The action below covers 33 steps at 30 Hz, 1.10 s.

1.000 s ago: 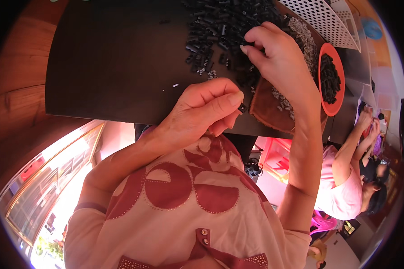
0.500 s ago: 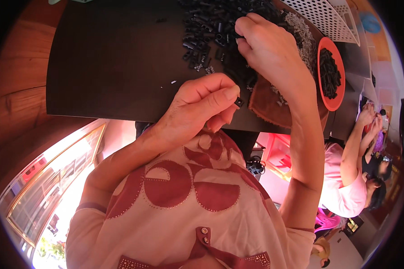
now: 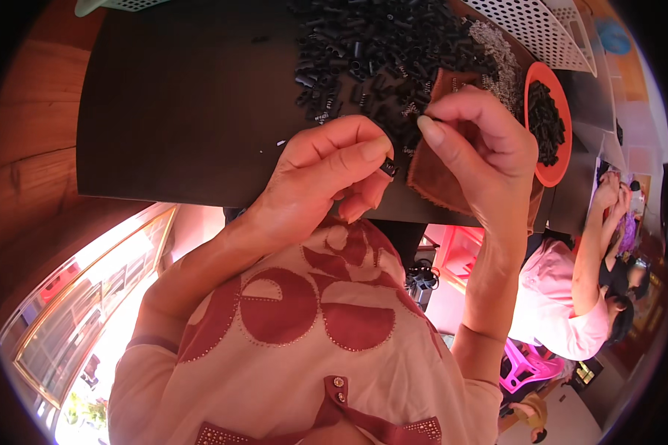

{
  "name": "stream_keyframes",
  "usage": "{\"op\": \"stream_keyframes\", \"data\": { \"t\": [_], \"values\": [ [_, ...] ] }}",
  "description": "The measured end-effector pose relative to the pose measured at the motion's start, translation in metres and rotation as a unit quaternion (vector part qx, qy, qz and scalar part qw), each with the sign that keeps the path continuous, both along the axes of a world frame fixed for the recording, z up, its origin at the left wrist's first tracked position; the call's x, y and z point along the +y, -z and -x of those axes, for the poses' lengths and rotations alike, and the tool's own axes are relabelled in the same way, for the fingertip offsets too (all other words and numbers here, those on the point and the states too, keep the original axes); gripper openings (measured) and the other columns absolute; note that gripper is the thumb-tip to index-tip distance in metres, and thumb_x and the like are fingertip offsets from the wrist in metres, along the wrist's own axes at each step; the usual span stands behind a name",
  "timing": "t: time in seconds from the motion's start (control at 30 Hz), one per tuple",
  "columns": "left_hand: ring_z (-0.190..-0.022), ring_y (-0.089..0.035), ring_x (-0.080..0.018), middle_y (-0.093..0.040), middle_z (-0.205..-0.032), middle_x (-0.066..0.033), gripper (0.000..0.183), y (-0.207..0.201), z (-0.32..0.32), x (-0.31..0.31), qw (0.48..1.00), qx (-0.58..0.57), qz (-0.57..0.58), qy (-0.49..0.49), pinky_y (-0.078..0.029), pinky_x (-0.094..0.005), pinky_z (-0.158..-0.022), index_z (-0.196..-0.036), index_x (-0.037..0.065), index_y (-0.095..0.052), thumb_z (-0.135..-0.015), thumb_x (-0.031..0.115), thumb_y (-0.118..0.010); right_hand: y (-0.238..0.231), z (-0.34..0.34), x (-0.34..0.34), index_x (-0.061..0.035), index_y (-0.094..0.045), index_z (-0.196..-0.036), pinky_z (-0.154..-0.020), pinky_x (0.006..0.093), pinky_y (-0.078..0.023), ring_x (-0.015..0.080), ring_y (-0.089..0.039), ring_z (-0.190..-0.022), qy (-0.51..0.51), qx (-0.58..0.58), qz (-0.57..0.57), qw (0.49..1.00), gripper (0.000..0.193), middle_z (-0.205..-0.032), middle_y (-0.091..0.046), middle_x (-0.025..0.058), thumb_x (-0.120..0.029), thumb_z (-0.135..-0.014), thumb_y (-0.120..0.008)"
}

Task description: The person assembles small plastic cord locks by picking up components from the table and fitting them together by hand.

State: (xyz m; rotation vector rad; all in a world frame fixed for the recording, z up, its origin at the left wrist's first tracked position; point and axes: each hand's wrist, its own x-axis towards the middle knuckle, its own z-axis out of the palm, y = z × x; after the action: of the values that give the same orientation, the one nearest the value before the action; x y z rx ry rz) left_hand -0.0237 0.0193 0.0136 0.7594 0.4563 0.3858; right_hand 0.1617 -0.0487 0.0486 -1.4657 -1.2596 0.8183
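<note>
My left hand [image 3: 326,174] pinches a small black plastic part [image 3: 389,167] between thumb and forefinger, one end of it sticking out to the right. Just right of it and a little higher, my right hand [image 3: 482,144] is closed in a pinch over the brown cloth [image 3: 441,170]. Whatever sits at its fingertips is too small to make out. Beyond both hands spreads a pile of small black tubular parts [image 3: 378,44], with a few metal springs [image 3: 410,109] lying loose near its close edge.
A heap of small silvery springs [image 3: 497,52] lies right of the pile. An orange-red bowl [image 3: 563,141] of black parts stands at the table's right side. White perforated baskets [image 3: 531,26] are at the far right. Another person in pink [image 3: 564,297] works at right.
My right hand has drawn back from the black pile toward my body, near the left hand. My left hand stays nearly in place, still holding the small black part.
</note>
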Motion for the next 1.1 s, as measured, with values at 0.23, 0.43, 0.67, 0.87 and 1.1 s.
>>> {"op": "stream_keyframes", "data": {
  "t": [0.23,0.43,0.67,0.87,1.1],
  "values": [
    [-0.056,-0.047,-0.0092,-0.055,-0.072,-0.0055,0.023,0.005,-0.016,-0.001,1.000,-0.004,-0.023,0.018,-0.036,-0.0217,-0.048,-0.092,0.002,-0.055,-0.097,0.023,-0.047,-0.009,0.007,-0.029,0.0036,-0.061,-0.095,-0.055,0.0157,-0.037,0.0012,-0.049,-0.067,0.014,0.143,0.004,0.990,0.015,-0.082,-0.059,0.0017,0.008,-0.082,-0.065],
    [-0.055,-0.046,-0.0082,-0.055,-0.071,-0.0050,0.025,0.008,-0.025,-0.009,0.999,-0.020,-0.037,0.028,-0.036,-0.0214,-0.049,-0.091,0.003,-0.055,-0.098,0.025,-0.047,0.001,0.012,-0.051,0.0048,-0.061,-0.093,-0.052,0.0165,-0.036,0.0046,-0.049,-0.064,0.031,0.084,-0.066,0.994,0.017,-0.083,-0.060,0.0074,0.012,-0.078,-0.064],
    [-0.058,-0.047,-0.0071,-0.055,-0.074,-0.0022,0.025,0.009,-0.030,-0.013,0.992,-0.028,-0.105,0.057,-0.037,-0.0206,-0.052,-0.092,0.002,-0.055,-0.099,0.024,-0.046,0.005,0.021,-0.061,0.0042,-0.060,-0.088,-0.048,0.0196,-0.035,0.0072,-0.049,-0.059,0.086,0.025,-0.091,0.992,0.014,-0.077,-0.061,0.0089,0.011,-0.077,-0.066],
    [-0.060,-0.047,-0.0063,-0.054,-0.078,-0.0012,0.025,0.009,-0.031,-0.017,0.986,-0.049,-0.148,0.060,-0.039,-0.0200,-0.055,-0.095,0.002,-0.055,-0.100,0.024,-0.045,0.013,0.025,-0.065,0.0033,-0.059,-0.087,-0.049,0.0204,-0.037,0.0092,-0.051,-0.057,0.106,0.002,-0.106,0.989,0.014,-0.077,-0.061,0.0092,0.009,-0.076,-0.067],
    [-0.062,-0.047,-0.0059,-0.052,-0.078,-0.0006,0.026,0.009,-0.029,-0.018,0.980,-0.051,-0.185,0.050,-0.038,-0.0198,-0.055,-0.096,0.002,-0.055,-0.101,0.024,-0.044,0.020,0.025,-0.064,0.0004,-0.058,-0.089,-0.044,0.0233,-0.037,0.0115,-0.050,-0.052,0.105,-0.155,-0.158,0.969,0.017,-0.074,-0.060,0.0088,0.004,-0.077,-0.070]
  ]
}}
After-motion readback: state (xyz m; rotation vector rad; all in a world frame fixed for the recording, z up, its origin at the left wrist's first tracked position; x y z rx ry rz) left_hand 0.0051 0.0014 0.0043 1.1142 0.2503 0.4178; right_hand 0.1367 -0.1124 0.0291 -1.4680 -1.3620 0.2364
